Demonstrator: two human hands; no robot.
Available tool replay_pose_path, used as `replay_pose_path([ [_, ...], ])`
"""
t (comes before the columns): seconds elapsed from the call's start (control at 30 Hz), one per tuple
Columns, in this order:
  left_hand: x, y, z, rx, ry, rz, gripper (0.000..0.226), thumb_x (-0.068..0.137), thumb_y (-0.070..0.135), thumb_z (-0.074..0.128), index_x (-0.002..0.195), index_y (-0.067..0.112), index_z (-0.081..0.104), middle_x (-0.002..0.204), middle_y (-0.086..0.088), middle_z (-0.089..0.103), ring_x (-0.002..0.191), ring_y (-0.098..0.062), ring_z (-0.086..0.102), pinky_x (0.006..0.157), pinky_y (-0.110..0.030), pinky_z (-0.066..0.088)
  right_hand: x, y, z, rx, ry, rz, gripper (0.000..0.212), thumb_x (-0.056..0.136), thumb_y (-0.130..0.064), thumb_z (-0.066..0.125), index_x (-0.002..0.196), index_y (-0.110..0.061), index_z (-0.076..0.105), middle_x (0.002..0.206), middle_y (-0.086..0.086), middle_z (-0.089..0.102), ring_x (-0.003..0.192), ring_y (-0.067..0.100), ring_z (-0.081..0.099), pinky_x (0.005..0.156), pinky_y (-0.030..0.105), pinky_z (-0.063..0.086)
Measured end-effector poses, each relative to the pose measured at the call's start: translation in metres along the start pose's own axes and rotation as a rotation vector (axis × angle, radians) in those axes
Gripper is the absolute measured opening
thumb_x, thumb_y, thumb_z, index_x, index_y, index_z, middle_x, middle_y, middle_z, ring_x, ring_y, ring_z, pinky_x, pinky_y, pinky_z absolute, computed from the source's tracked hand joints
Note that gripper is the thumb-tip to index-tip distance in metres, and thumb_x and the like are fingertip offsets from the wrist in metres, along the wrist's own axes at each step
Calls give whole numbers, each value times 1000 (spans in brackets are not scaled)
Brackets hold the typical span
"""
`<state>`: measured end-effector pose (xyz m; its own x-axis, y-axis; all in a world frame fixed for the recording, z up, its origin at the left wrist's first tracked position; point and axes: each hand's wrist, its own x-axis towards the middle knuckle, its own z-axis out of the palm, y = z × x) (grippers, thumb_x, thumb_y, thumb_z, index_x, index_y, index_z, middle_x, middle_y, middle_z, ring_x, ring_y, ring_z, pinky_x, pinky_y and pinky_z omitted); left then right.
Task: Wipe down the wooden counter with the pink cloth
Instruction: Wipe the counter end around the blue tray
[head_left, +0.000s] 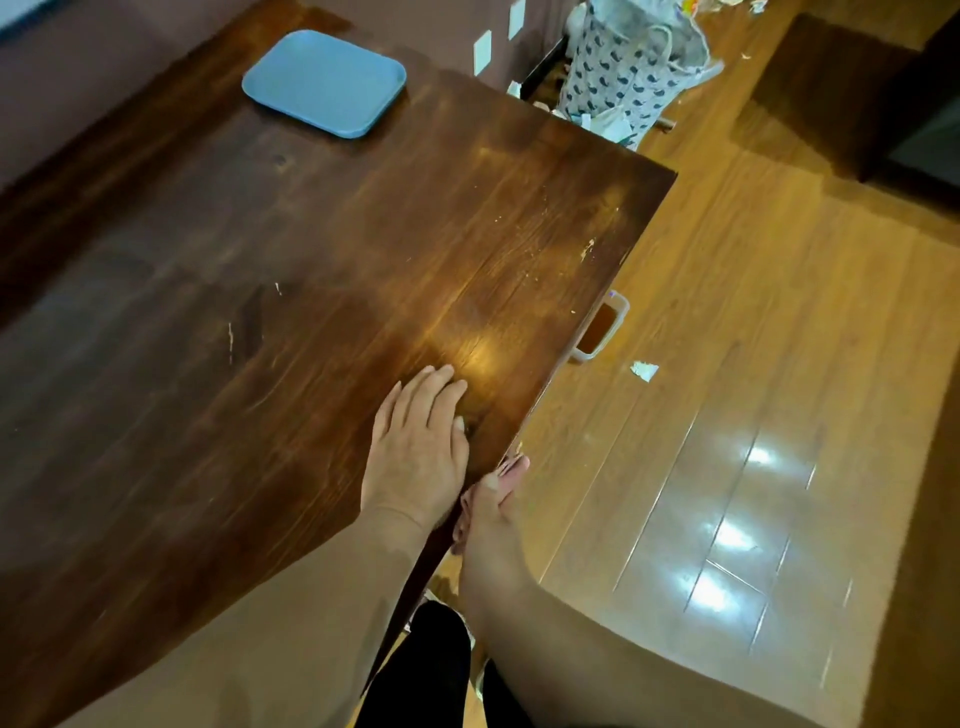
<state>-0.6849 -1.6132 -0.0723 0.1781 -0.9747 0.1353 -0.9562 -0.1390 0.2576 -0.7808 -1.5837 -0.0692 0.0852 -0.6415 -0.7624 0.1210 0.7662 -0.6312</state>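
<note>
The dark wooden counter (260, 291) fills the left and middle of the view, with small pale crumbs (587, 250) scattered near its right edge. My left hand (421, 441) lies flat, palm down, on the counter just inside that edge, fingers straight and together. My right hand (491, 501) is held against the counter's edge just below the left hand, fingers extended and slightly cupped, with nothing visibly in it. No pink cloth is in view.
A blue tray (324, 83) lies at the counter's far side. Beyond the far corner stands a patterned fabric bag (623, 67). On the wooden floor, a small plastic bin (597, 332) sits partly under the counter's edge beside a paper scrap (644, 370). Dark furniture (831, 93) stands at the far right.
</note>
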Motion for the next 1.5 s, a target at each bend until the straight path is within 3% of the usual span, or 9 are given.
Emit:
replay_pose_path([
  [0.13, 1, 0, -1, 2, -13, 2, 43, 102, 28, 30, 136, 15, 53, 146, -1, 48, 141, -17, 38, 117, -44, 33, 32, -40, -11, -50, 63, -81, 54, 103, -57, 27, 145, -26, 40, 83, -13, 47, 71, 1, 43, 60, 16, 39],
  [0.33, -1, -2, 0, 13, -13, 9, 43, 102, 29, 29, 137, 16, 51, 147, 0, 47, 141, -17, 37, 117, -44, 33, 31, -54, -11, -54, 52, -276, 77, 86, -76, 29, 152, -37, 27, 124, -4, 60, 108, 7, 57, 92, 28, 50],
  [0.43, -1, -2, 1, 6, -9, 5, 42, 101, 27, 31, 136, 15, 53, 146, -1, 48, 141, -17, 38, 116, -44, 33, 12, -32, -8, -119, 0, -428, 68, 97, -46, 42, 157, -26, 18, 153, 3, 41, 140, 16, 41, 112, 46, 42],
  [0.53, -1, -2, 0, -2, -21, 9, 43, 101, 27, 31, 136, 16, 53, 147, 0, 47, 142, -16, 36, 118, -43, 31, 42, -59, -12, -155, 102, -406, 57, 104, -25, 39, 157, -23, 18, 150, 16, 41, 126, 21, 50, 105, 42, 48],
  [0.67, -1, -2, -2, -16, -37, 8, 45, 101, 28, 29, 137, 16, 53, 148, 0, 47, 143, -16, 35, 119, -43, 30, 40, -67, -15, -356, 168, -626, 71, 103, -8, 46, 160, -21, 6, 162, -2, 22, 145, 10, 27, 120, 36, 31],
  [0.77, -1, 0, -4, -1, -49, -15, 45, 101, 28, 30, 137, 17, 54, 148, 1, 47, 142, -15, 36, 119, -42, 30, 15, -30, -14, -731, 221, -705, 75, 101, -17, 50, 159, -28, 4, 166, -7, -4, 150, 4, 8, 116, 17, 17],
  [1.0, -1, 1, -6, -57, -29, -4, 44, 101, 26, 32, 136, 14, 55, 146, -1, 50, 140, -17, 40, 117, -44, 32, 53, -91, -23, -1401, 300, -827, 61, 105, -29, 39, 160, -18, 15, 168, 6, 2, 155, 23, -6, 126, 37, 1],
  [1.3, -5, 0, -7, -157, 21, -114, 44, 103, 27, 32, 144, 16, 45, 150, 1, 44, 143, -13, 34, 120, -52, 24, 50, -80, -38, -1746, -67, -1000, 57, 107, -42, 11, 160, -25, 3, 168, -1, -6, 154, 18, -10, 125, 43, 7],
  [1.5, -2, 0, -10, -198, 33, -104, 45, 101, 25, 33, 141, 10, 51, 148, -3, 47, 141, -17, 40, 116, -53, 30, 62, -100, -14, -1712, 2, -959, 57, 108, -43, 15, 160, -27, 1, 168, -2, -5, 154, 19, -8, 125, 44, 10],
])
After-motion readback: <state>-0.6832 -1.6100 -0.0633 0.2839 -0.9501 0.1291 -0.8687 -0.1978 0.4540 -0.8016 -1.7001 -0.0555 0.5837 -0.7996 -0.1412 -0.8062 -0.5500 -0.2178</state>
